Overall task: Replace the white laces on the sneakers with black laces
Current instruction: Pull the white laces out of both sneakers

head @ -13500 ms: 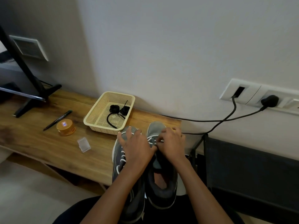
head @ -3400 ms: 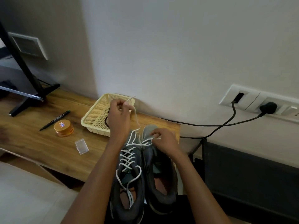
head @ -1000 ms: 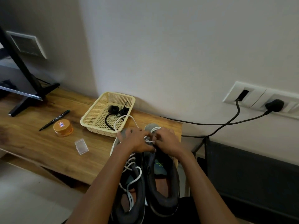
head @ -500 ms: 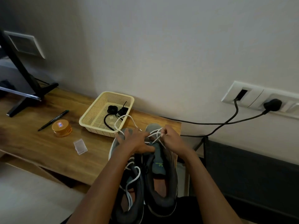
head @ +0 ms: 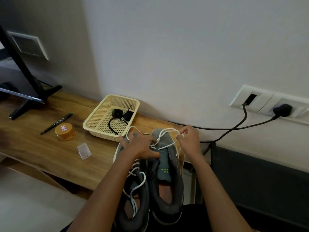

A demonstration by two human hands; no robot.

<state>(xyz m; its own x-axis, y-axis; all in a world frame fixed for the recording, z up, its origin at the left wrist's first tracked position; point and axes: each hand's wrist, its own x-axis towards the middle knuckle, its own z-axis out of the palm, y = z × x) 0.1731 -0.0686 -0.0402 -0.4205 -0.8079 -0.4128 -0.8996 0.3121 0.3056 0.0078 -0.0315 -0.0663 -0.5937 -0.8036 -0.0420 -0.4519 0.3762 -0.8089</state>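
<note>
Now my right hand pinches the thin white lace just above the grey cloth sneakers, and my left hand lies on them, fingers spread.

Two grey sneakers lie side by side, toes on the right end of the wooden table, heels toward the person. Left hand, fingers spread, presses on both toe areas. Right hand pinches loose loops of the white lace, which is threaded only at the front eyelets of the right sneaker. Left sneaker is laced in white. Cream basket near the back edge, just beyond the toes, holds coiled black laces. Orange tin, pen and clear box lie left of it.
</note>
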